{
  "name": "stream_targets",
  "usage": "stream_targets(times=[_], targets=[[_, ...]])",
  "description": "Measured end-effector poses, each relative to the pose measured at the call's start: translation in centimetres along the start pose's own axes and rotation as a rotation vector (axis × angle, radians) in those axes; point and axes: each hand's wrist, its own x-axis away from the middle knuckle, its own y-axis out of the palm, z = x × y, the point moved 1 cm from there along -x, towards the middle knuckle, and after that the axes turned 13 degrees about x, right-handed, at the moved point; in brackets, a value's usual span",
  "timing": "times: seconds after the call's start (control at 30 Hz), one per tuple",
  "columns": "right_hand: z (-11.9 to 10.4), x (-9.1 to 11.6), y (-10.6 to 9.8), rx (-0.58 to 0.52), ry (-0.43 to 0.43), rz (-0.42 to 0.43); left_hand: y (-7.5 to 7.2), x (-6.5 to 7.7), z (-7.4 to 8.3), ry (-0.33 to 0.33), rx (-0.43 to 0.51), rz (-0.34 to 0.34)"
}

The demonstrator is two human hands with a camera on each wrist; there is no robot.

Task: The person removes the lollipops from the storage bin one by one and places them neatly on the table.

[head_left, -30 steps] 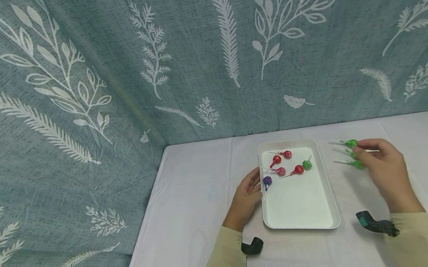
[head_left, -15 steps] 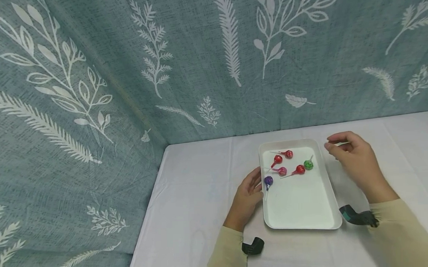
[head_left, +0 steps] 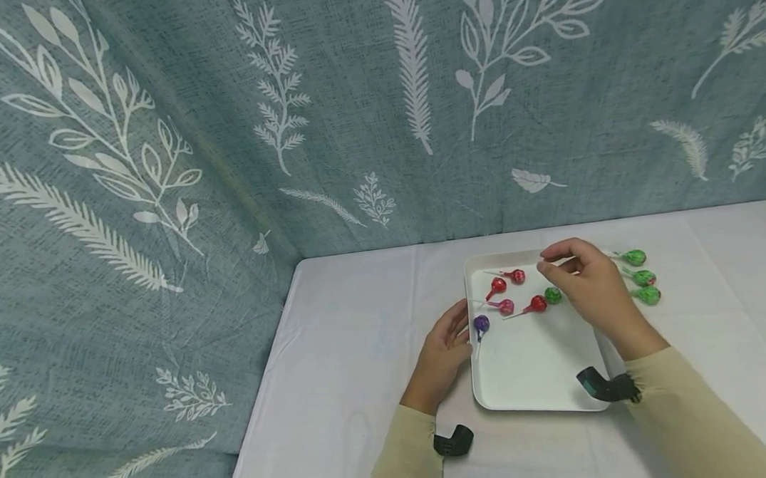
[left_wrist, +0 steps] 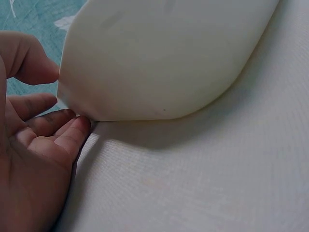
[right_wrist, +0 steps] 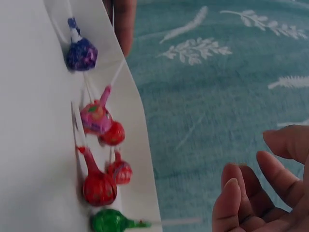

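Observation:
Several wrapped lollipops lie in a white rectangular tray (head_left: 537, 389): a purple lollipop (head_left: 481, 323), a pink lollipop (head_left: 506, 306), three red lollipops (head_left: 538, 303) and a green lollipop (head_left: 553, 295). My left hand (head_left: 438, 358) rests against the tray's left side; in the left wrist view its fingertips (left_wrist: 79, 123) touch the outer wall. Above the tray's right edge is my right hand (head_left: 590, 287), fingers loosely bent. In the right wrist view there is a gap between its thumb and fingers, with nothing held. To its right lie three more green lollipops (head_left: 644, 277), their sticks partly hidden.
A white cloth (head_left: 337, 369) covers the table. Behind it and to the left hangs a teal curtain (head_left: 352, 112) with white leaf prints. A black wrist camera (head_left: 452, 441) is worn on the left sleeve, another camera (head_left: 608, 386) on the right.
My right hand has moved left, from the three green lollipops outside the tray to above the tray's right edge. Those lollipops show again. My left hand has stayed at the tray.

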Motion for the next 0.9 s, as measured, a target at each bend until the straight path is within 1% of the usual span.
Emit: stream_targets(times=[0.17,0.33,0.63,0.8,0.9], targets=[[-0.9,-0.4,0.9,-0.017,-0.016,-0.031,-0.1,-0.2,-0.1,-0.001,-0.029,0.017],[-1.1,-0.5,2.4,-0.047,-0.012,-0.064,-0.1,-0.2,-0.2,-0.002,-0.039,0.02],[-0.1,-0.8,5.3,-0.107,-0.003,-0.119,0.0,-0.2,-0.1,-0.005,-0.019,0.013],[0.2,-0.8,6.1,-0.148,-0.011,-0.154,0.0,-0.2,-0.1,-0.01,-0.023,0.015],[0.2,-0.8,6.4,-0.126,-0.01,-0.178,0.0,-0.2,0.0,-0.01,-0.028,0.016]])
